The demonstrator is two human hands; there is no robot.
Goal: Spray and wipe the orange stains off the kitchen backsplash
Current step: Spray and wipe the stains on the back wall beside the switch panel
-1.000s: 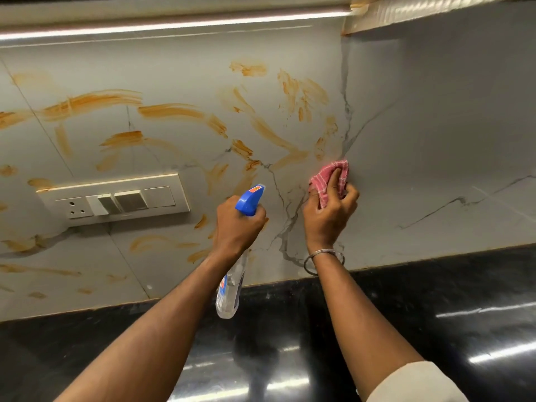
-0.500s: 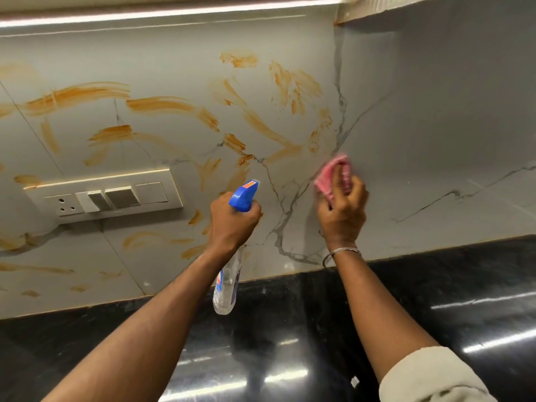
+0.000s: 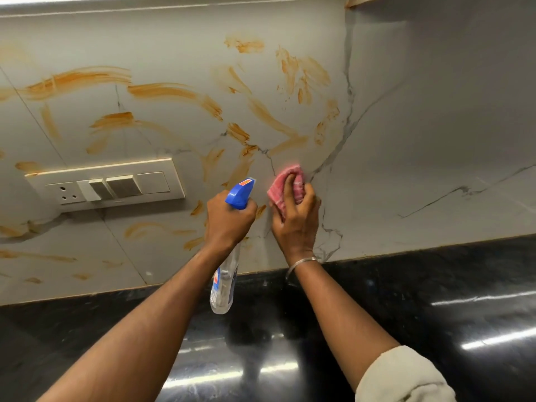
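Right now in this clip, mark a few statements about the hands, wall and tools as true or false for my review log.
1. The left hand grips the spray bottle. True.
2. The right hand holds a sponge. False: it grips a pink cloth against the backsplash.
3. The switch plate sits right of both hands. False: it is left of them.
4. The backsplash bears orange stains above the switch plate. True.
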